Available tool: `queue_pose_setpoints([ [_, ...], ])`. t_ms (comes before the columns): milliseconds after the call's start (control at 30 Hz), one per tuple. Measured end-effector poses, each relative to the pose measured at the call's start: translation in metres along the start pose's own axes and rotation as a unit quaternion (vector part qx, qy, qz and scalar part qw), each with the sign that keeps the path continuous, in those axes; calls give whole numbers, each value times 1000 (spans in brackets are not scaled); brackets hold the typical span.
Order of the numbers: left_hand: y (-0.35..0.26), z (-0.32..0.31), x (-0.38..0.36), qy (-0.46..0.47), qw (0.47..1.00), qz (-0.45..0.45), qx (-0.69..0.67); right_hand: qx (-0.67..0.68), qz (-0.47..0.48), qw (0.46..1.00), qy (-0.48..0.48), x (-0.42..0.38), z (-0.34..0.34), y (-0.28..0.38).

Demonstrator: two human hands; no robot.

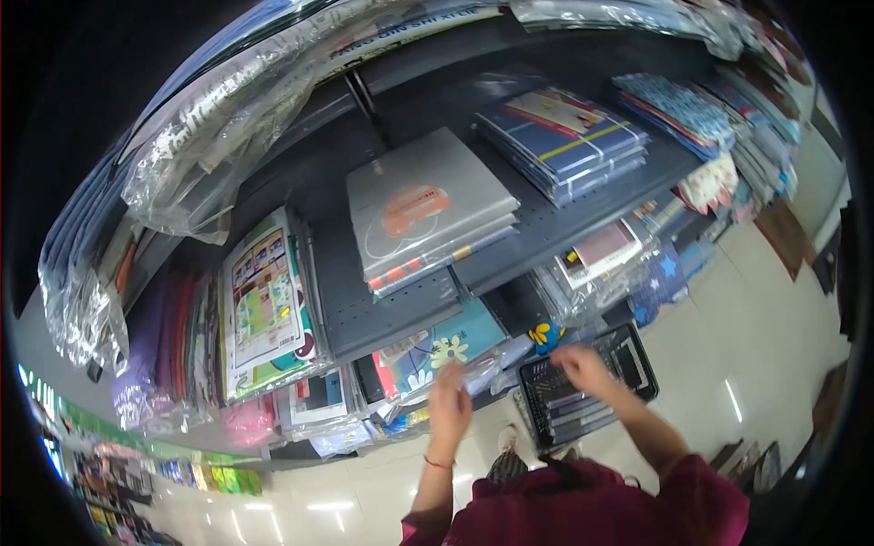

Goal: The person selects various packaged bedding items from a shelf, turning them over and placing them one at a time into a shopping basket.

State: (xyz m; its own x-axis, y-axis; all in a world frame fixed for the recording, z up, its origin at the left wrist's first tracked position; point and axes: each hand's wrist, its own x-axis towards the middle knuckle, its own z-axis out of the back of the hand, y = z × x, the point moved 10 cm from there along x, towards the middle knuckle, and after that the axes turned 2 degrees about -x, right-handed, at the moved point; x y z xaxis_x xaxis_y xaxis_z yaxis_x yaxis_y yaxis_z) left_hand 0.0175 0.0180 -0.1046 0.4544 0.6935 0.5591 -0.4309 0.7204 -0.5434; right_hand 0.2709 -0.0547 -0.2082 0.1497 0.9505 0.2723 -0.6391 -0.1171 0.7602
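Left hand (449, 400): bent, grip unclear | right hand (583, 369): same, above basket (645, 364) | packages (428, 205) stacked flat on shelf (391, 317), likely for stability

A shop, from its shelves (373, 314) of plastic-wrapped packs (432, 200) and black shopping basket (645, 364).

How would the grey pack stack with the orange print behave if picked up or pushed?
The grey pack stack probably feels slippery; its clear wrap is glossy. Its upper pack may slide off if pushed, since the packs appear simply piled. Tipping or rolling seems unlikely: it lies broad and flat on the shelf.
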Motion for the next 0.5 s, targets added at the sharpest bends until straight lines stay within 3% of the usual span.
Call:
queue_pose_setpoints([
  [33,-10,29,29,-40,999,-23,5,0,65,994,-85,41,37,50],
  [67,-18,56,53,-81,996,-43,9,46,48,991,-112,72,60,80],
  [133,-33,98,86,-159,983,-92,3,-20,164,961,-222,116,103,149],
  [233,-32,120,125,-174,978,-117,10,-80,242,915,-312,166,127,202],
  [333,-20,117,154,-142,985,-90,39,-162,191,896,-367,204,121,198],
  [433,0,104,175,-113,987,-81,77,-181,148,908,-348,230,107,165],
  [500,14,92,182,-97,980,-89,149,-43,115,950,-287,240,99,147],
])
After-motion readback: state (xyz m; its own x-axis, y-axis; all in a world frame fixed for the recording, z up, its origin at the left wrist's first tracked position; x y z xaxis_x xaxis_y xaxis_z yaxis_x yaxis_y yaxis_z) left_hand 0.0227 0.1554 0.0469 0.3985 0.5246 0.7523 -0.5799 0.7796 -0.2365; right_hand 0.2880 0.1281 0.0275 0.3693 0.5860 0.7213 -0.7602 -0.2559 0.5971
